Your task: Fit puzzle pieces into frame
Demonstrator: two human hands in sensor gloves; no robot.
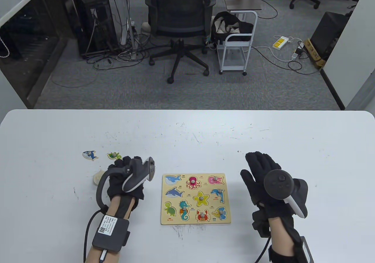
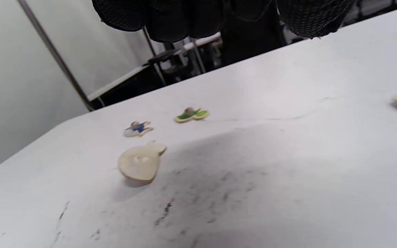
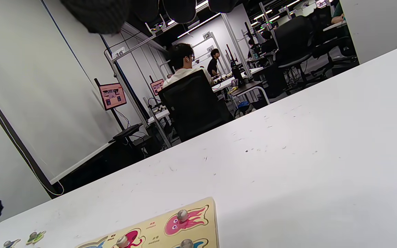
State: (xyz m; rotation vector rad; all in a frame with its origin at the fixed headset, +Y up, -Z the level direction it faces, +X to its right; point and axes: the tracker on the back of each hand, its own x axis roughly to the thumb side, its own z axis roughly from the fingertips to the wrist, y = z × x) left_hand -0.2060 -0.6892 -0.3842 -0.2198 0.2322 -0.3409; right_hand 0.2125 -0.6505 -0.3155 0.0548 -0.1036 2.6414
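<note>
Centrally on the white tabletop (image 1: 187, 128) lies the puzzle frame (image 1: 195, 198), a yellow wooden board with a three-by-three grid of sea-animal shapes. Knobbed pieces sit in most slots: octopus, pink jellyfish, starfish, seahorse, crab, two fish at right. The whale, dolphin and turtle slots at left show no knobs, printed pictures only. Three loose pieces lie left of the frame: a blue shark piece (image 1: 90, 155), a green turtle piece (image 1: 114, 155) near it, and a pale piece (image 1: 97, 177) face-down, partly hidden by the left hand (image 1: 126, 178). Left hand rests beside the frame's left edge, fingers (image 2: 157, 17) curled loosely, pinching nothing. Right hand (image 1: 263, 178) rests palm-down right of the frame, fingers stretched flat and close together, holding nothing. Beyond the tabletop: office chair (image 1: 178, 25), small cart (image 1: 235, 49).
</note>
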